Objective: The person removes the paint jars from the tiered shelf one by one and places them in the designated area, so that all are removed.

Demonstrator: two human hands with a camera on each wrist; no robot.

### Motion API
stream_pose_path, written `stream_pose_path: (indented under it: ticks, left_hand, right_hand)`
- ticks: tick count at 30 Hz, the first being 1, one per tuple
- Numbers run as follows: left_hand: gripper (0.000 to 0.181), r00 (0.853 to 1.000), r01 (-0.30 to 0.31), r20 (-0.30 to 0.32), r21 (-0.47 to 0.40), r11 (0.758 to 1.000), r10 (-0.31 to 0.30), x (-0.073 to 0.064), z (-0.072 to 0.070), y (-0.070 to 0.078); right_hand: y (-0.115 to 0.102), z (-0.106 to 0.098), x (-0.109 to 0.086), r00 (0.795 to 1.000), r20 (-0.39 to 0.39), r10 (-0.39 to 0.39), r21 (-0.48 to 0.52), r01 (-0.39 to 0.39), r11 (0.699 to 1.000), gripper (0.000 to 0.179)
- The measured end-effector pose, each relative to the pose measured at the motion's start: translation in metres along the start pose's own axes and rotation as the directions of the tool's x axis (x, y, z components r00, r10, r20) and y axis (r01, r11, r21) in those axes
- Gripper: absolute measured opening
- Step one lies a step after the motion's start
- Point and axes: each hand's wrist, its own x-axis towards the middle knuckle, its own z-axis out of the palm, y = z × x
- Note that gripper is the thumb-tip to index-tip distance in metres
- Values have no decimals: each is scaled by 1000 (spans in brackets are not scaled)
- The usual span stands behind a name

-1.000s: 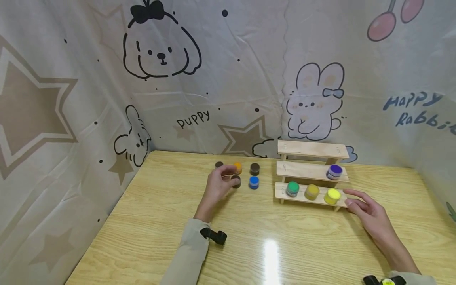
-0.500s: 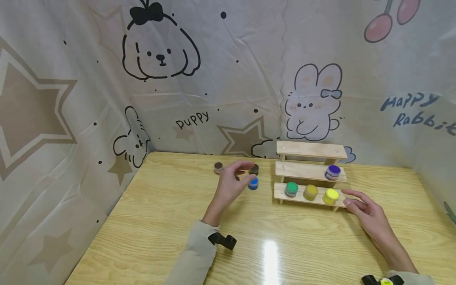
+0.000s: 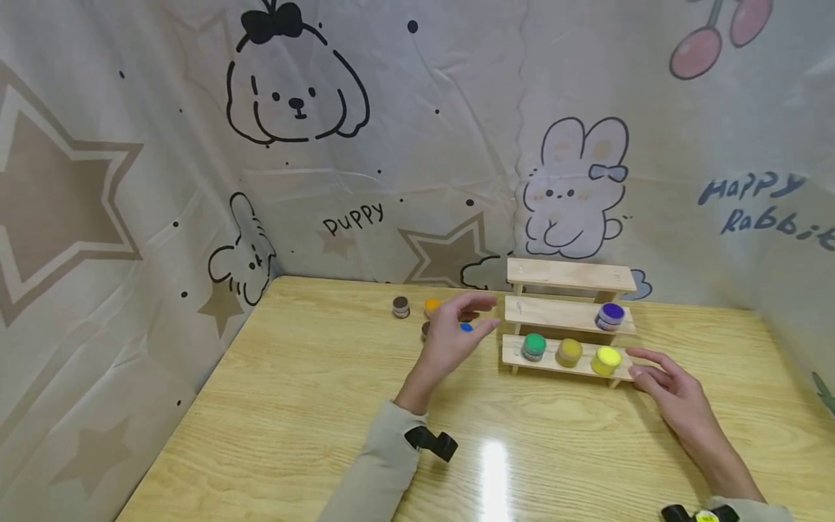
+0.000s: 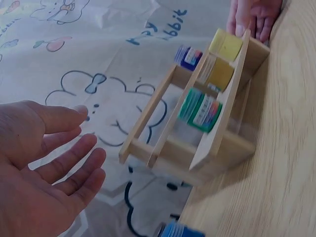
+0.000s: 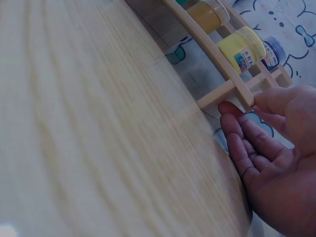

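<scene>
My left hand [image 3: 450, 337] hangs over the loose paint jars with its fingers apart and nothing between them. Beneath and behind it, partly hidden, are a blue jar [image 3: 466, 328], an orange jar [image 3: 432, 307] and a dark-lidded jar [image 3: 425, 331]. My right hand [image 3: 678, 399] pinches the right end of the lowest step of a three-step wooden display rack [image 3: 567, 273]. On that step stand a green jar [image 3: 533, 346], an ochre jar [image 3: 569, 352] and a yellow jar [image 3: 606, 360]. A purple jar [image 3: 609, 316] sits at the right of the middle step.
Another brown-lidded jar [image 3: 401, 307] stands at the back left on the wooden table [image 3: 293, 406]. Printed cloth [image 3: 365, 87] hangs behind and left of the table. In the left wrist view, the blue jar [image 4: 180, 230] shows at the bottom edge.
My left hand has moved right across the loose jars, from the dark-lidded one toward the rack, carrying nothing visible. The right hand stays at the rack's end.
</scene>
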Motion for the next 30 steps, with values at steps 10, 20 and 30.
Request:
stream_pose_path:
  ticks: [10,20,30]
  left_hand:
    - [32,999,-7,45,-31,999,8,13,30,9]
    - [34,996,35,90,-108,994,-26,27,61,22]
    - [32,993,67,103,-120,991,-55,40,96,25]
  right_hand:
    - [3,-3,-1,1000,11,-14,18,14,1000,46]
    - [4,-3,1,1000,4,-29,8,29,1000,44]
    - [0,-1,1,1000,-8,-18,-43,18,999,48]
